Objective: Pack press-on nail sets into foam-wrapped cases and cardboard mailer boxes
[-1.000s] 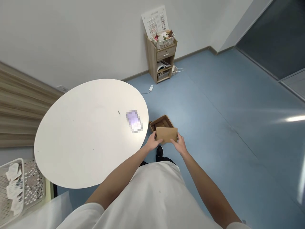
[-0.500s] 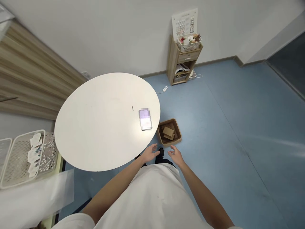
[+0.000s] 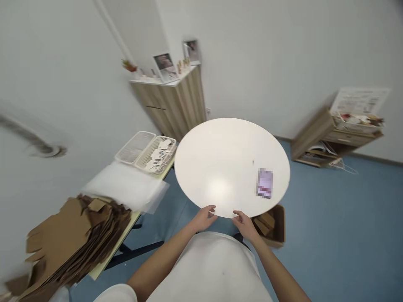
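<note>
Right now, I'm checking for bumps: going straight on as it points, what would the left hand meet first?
Probably the near edge of the white table, though depth is unclear and the left hand could pass above it.

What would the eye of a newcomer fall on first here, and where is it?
The white table stands out first, big and bright near the middle, with a pixelated object towards its right side. Next comes the stack of flat cardboard at lower left. At the table's near edge, the left hand and right hand are open, holding nothing.
</note>
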